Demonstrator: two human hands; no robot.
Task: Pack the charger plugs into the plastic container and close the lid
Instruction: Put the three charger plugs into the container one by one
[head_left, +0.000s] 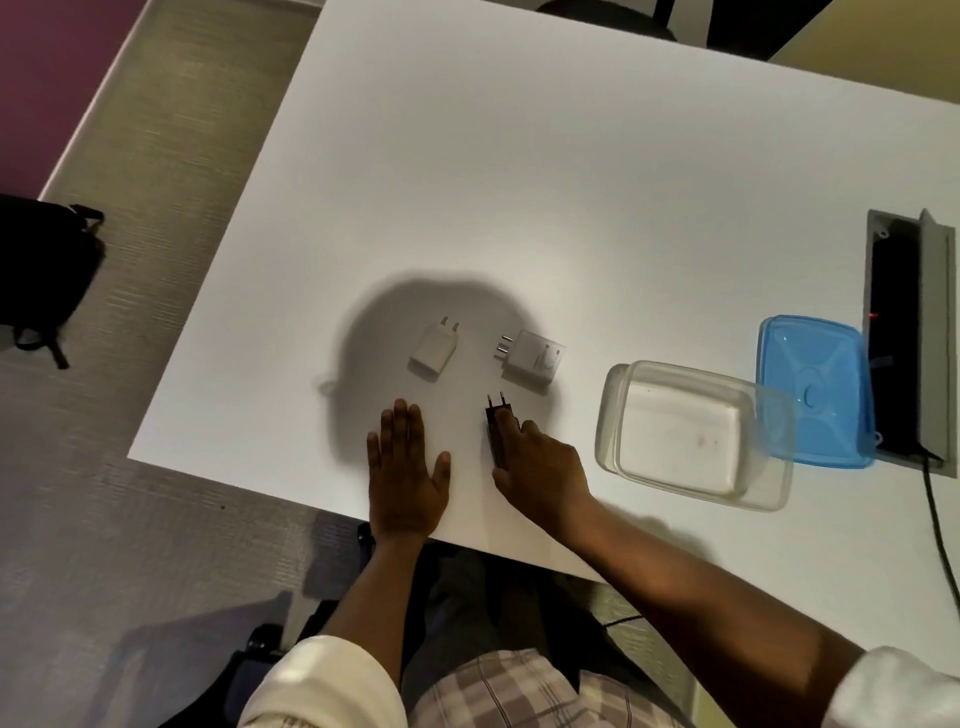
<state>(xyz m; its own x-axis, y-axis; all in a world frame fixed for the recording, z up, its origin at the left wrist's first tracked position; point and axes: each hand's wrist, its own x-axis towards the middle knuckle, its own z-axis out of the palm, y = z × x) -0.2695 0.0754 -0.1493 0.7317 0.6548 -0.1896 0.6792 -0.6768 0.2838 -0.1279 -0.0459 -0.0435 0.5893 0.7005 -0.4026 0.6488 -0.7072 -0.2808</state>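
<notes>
Three charger plugs lie on the white table (519, 182). A slim white plug (434, 350) and a square white plug (531, 357) lie side by side. Nearer to me is a black plug (497, 427), with my right hand (540, 467) closing its fingers and thumb around it on the table. My left hand (404, 467) rests flat, palm down, near the front edge. To the right stands the clear plastic container (610, 415), open and with nothing inside. Its blue lid (815, 395) lies just beyond it, partly under its far rim.
A recessed cable box (906, 332) with an open flap and a black cable sits at the table's right side. A black bag (41, 270) lies on the floor to the left. A chair stands past the far edge.
</notes>
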